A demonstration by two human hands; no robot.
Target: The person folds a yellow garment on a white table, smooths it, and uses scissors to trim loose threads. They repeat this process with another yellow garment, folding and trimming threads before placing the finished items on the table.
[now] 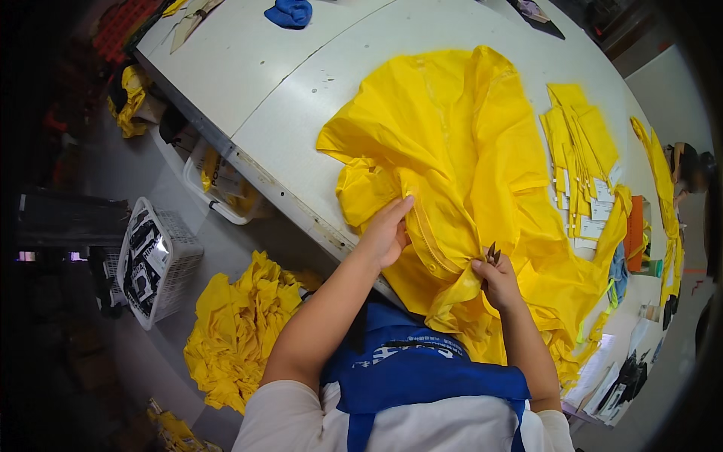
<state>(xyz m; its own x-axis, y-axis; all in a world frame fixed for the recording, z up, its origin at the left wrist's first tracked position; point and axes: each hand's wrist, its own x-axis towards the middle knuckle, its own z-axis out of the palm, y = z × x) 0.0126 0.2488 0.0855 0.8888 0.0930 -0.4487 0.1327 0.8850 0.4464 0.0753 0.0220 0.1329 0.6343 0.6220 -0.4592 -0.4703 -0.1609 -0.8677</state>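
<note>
A yellow raincoat-like garment (452, 143) lies rumpled across the white table, its near part hanging over the edge in front of me. A curved zipper (429, 245) runs down it between my hands. My left hand (392, 232) pinches the fabric beside the zipper's upper end, thumb on top and the other fingers partly hidden by the cloth. At the zipper's lower end, my right hand (498, 283) is closed around small dark thread snips (492, 254), their pointed tips sticking out past the fingers. Its thumb also presses on the yellow cloth.
Yellow strips with white labels (580, 151) lie right on the white table (279, 105). A blue cloth bundle (289, 13) rests at the far side. Left of the table are a yellow fabric pile (241, 331), a white basket of black-and-white packets (177, 260) and another white bin (222, 211).
</note>
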